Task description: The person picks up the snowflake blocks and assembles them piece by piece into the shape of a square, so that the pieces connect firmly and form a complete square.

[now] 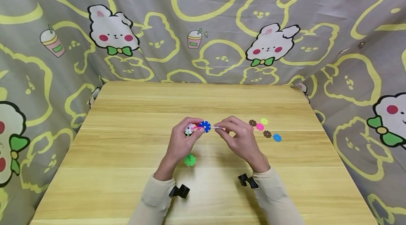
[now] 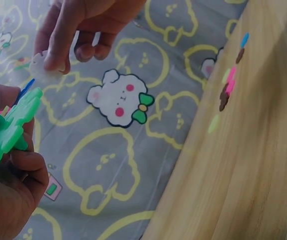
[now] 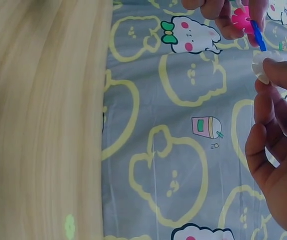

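Here's the left hand [image 1: 183,139], thumb and fingers clamped on a cluster [image 1: 195,126], with the blue disc [image 1: 205,126] poking out past the fingertips. Opposite, the right hand [image 1: 240,139] pinches a white disc [image 1: 217,127] between thumb and forefinger, its other fingers curled and apart. Rim to rim now, right between the two sets of fingertips!

Precision counts here: I'd keep the white disc crosswise to the blue, slot facing slot, and push straight along the line between the fingertips. The left grip wants to stay close behind the blue disc, so the push doesn't bend it or twist the cluster. A skewed notch could slip, so squaring up comes first.

Now the views. From the head, the white disc is a thin edge; the right wrist view turns it flat and shows the pink disc [image 3: 241,20] under the left fingertips. Seated or merely meeting? I can't tell. The left wrist view brings a green disc [image 2: 16,122] up large, right before the left hand's fingers, while the head view has green below that hand and can't settle its height. Only the head view spreads out the loose discs [image 1: 260,126], beyond the right hand's knuckles.
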Motion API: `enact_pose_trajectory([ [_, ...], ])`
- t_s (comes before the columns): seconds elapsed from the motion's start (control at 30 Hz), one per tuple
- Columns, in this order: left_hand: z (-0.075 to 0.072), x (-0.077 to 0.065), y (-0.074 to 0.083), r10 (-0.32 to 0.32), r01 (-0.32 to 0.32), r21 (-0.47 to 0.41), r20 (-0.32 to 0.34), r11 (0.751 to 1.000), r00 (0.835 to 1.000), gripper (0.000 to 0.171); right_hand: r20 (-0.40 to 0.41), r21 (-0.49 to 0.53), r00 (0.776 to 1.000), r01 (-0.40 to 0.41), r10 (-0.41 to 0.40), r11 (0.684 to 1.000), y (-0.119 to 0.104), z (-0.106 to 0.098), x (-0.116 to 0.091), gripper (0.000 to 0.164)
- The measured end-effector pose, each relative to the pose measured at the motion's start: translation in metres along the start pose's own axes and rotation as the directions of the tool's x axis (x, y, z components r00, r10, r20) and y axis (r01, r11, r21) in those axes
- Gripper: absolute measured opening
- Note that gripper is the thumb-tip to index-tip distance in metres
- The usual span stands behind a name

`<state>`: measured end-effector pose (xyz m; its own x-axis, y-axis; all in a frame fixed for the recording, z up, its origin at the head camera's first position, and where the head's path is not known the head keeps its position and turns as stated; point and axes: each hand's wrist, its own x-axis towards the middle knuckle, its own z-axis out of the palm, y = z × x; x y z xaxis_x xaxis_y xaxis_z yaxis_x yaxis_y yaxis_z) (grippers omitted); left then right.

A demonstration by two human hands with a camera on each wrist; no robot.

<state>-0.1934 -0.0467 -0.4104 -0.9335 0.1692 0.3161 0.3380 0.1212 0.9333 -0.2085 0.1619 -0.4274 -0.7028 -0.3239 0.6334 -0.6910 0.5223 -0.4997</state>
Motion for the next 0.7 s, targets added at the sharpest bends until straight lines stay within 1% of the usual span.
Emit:
enact_pose_trajectory([
  [0.17, 0.002, -0.001, -0.001, -0.019, 0.019, 0.007, 0.017, 1.0, 1.0, 0.019, 0.012, -0.039, 1.0, 0.022, -0.022, 0.999, -0.002, 0.0, 0.001, 0.01],
  [0.3, 0.003, -0.001, -0.002, -0.022, 0.021, 0.017, 0.024, 1.0, 0.999, 0.019, 0.01, -0.07, 0.999, 0.049, -0.048, 0.996, -0.004, -0.001, 0.002, 0.012],
  [0.4, 0.005, 0.0, -0.015, -0.014, 0.014, 0.017, 0.021, 1.0, 1.0, 0.02, -0.011, -0.07, 0.998, 0.055, -0.056, 0.996, -0.005, 0.0, 0.002, 0.012],
  [0.53, 0.007, 0.002, -0.034, -0.001, 0.001, 0.004, 0.016, 1.0, 1.0, 0.02, -0.045, -0.068, 0.995, 0.091, -0.094, 0.994, -0.006, 0.001, 0.003, 0.011],
  [0.6, 0.008, 0.002, -0.035, 0.01, -0.01, -0.003, 0.017, 1.0, 1.0, 0.019, -0.058, -0.074, 0.99, 0.121, -0.126, 0.99, -0.006, 0.001, 0.004, 0.011],
  [0.7, 0.01, 0.002, -0.036, 0.007, -0.006, -0.009, 0.037, 1.0, 0.999, 0.018, -0.075, -0.086, 0.985, 0.15, -0.156, 0.985, -0.007, 0.002, 0.003, 0.009],
])
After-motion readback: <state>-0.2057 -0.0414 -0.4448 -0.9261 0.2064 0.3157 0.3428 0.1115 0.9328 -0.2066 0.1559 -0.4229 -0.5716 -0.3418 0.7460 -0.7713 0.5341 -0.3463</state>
